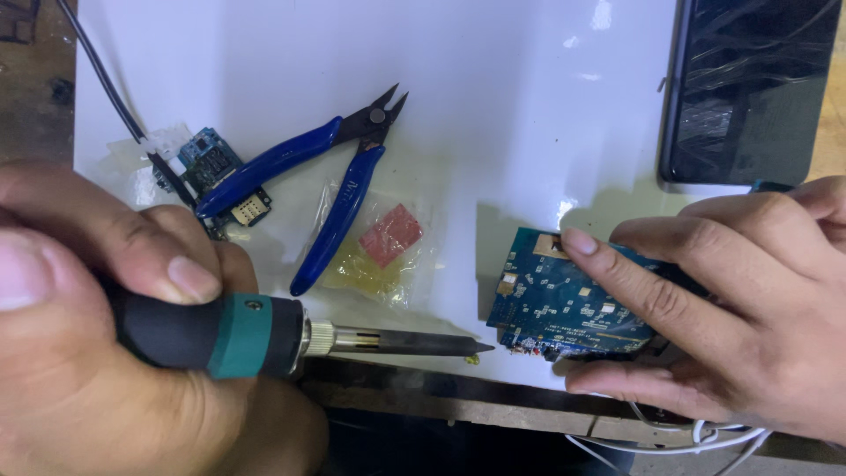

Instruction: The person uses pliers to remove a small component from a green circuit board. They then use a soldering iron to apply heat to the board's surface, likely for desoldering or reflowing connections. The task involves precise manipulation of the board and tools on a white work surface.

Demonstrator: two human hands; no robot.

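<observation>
Two hands work at the counter (529, 106): the left hand (97, 335), grip closed around a soldering iron (264, 337), holds its tip at the edge of a blue board (551, 300), which the right hand (731, 308) pins flat with open fingers.

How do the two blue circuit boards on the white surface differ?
The large circuit board lies near the front edge, held by the right hand; the small circuit board lies untouched, partly under the blue cutters. The soldering iron in the left hand points at the large one only. Both are blue.

Teal-collared soldering iron (264, 337) level, blue circuit board (564, 300) flat
</observation>
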